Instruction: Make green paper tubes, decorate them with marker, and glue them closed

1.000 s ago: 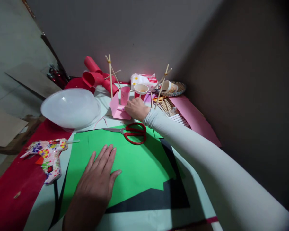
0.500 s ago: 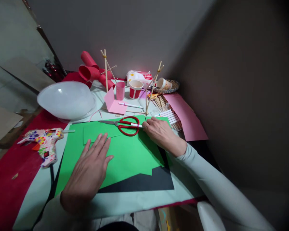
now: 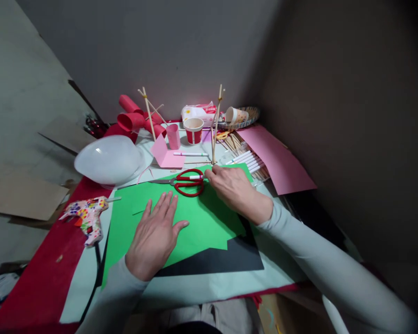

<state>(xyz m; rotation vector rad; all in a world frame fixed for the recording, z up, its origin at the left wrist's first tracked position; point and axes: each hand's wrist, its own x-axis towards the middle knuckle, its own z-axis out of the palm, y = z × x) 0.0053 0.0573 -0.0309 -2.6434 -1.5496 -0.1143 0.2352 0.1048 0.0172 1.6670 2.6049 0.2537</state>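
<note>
My left hand [image 3: 153, 241] lies flat with its fingers spread on a large green paper sheet [image 3: 202, 227]. A straight edge of a smaller green piece shows beside its fingertips. My right hand [image 3: 230, 186] is closed at the sheet's far edge, its fingers around the end of a white marker [image 3: 196, 177] with a pink band. Scissors with red handles [image 3: 189, 189] lie on the green paper, blades to the left, under the marker. Beneath the green sheet is a black sheet [image 3: 212, 263].
A floral glue gun [image 3: 90, 218] lies left, near a white translucent bowl [image 3: 107, 160]. Behind stand bound stick frames [image 3: 148, 111], a paper cup [image 3: 194, 132] and red tubes [image 3: 130, 121]. Several markers [image 3: 245, 159] and pink paper [image 3: 277, 160] lie right.
The view has shifted, moving the table's left side rightward in the picture. My left hand has slid forward over the smaller green piece. My right hand stays by the marker.
</note>
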